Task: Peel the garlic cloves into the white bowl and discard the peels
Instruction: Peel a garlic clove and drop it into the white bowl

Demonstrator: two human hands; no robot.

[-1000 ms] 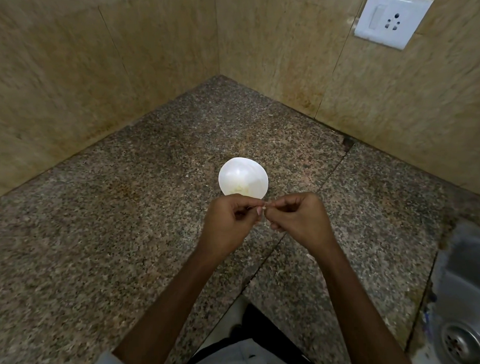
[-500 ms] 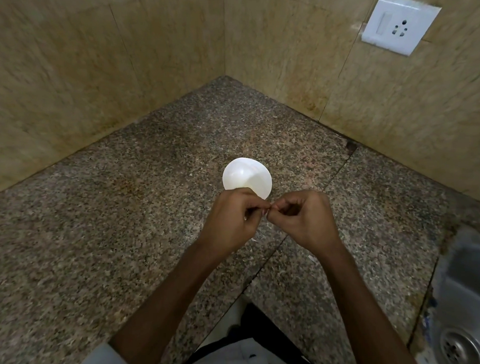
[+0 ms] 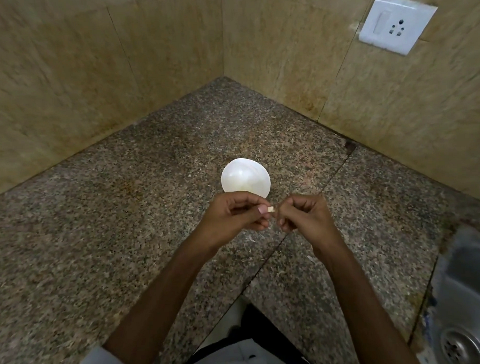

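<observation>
change: vs 0.5 s ago the left hand (image 3: 234, 216) & right hand (image 3: 306, 216) have drawn a little apart; fingertips met then, now a pale end of the garlic clove (image 3: 271, 208) shows betw. them; white bowl (image 3: 245, 170) sits at the same spot on the desk (image 3: 126, 226)
left hand: held above the desk, on the near side of the white bowl; fingers curled in; grip clamped on the garlic clove, fingertips pinching it; a pink nail shows right next to it
garlic clove: small pale bit sticking out past the left fingertips; in the air betw. both hands, not in the bowl; too small to tell how much skin is on it
right hand: level w/ the left, just beside it; fingers curled, tips pointing at the clove; cannot tell if its grip is on the clove, on a peel or on nothing
white bowl: upright, just beyond the hands; left knuckles overlap its near rim in view; sth pale yellowish inside, blurred
peels: one pale flake (image 3: 251, 238) on the desk below the hands; another (image 3: 311, 257) by the right wrist
desk: speckled granite in a wall corner; a seam runs under the hands
walls: beige tiles (image 3: 66, 79); white switch-and-socket plate (image 3: 396, 24) upper right
sink (image 3: 471, 282): steel, at the desk's right edge; drain (image 3: 462, 347) at bottom right
</observation>
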